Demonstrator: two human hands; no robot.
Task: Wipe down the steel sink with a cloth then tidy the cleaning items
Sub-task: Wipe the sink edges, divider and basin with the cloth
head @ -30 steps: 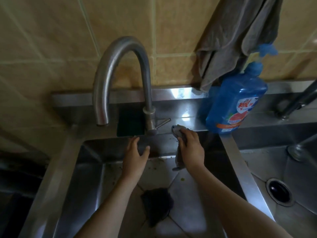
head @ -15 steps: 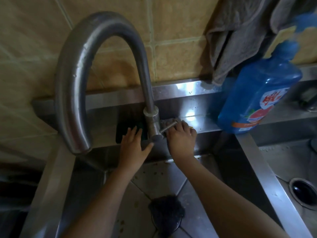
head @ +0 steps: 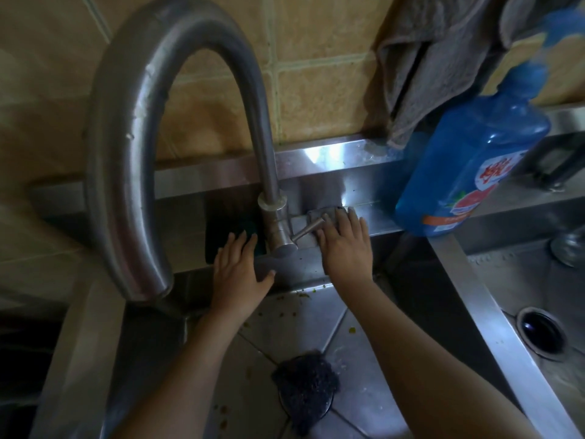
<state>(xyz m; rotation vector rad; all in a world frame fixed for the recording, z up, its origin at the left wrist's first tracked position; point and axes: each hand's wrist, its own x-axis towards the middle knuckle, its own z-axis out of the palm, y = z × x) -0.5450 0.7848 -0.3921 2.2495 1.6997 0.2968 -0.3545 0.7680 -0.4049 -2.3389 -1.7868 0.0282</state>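
The curved brushed-steel faucet spout (head: 133, 153) arches over the left basin of the steel sink (head: 79, 343). Left of the faucet base, a dark green rectangular sponge (head: 215, 239) lies on the rear ledge (head: 376, 217). The left hand (head: 240, 277) rests at the front edge of this ledge. Its grip is spread, the fingers are straight, the fingertips reach the sponge, and it holds nothing. One second ago it lay lower, against the rear basin wall.

Right of the faucet base, the thin steel lever handle (head: 308, 231) projects toward the right hand (head: 345, 245). This hand presses the small grey cloth (head: 318, 213) flat on the ledge, with the fingers straight and close together, not curled round the fabric. One second ago the cloth hung bunched from this hand over the ledge edge; it now lies spread on the steel.

Judgement: wiping of the ledge beside the faucet is in progress. The basin floor, with food specks (head: 297, 294) and a black mesh scouring pad (head: 305, 384) at the drain, appears unwiped. Tidying is not yet begun.

Room for moving:
- Leftward, the lever handle and faucet base stand just beside the cloth and limit the stroke.
- Rearward, the ledge ends at a steel upstand.
- Forward, it drops into the basin.
- Rightward, a short bare stretch runs to the translucent blue detergent bottle (head: 468, 172), under a hanging grey towel (head: 421, 64).

A long rightward stroke risks knocking the bottle.
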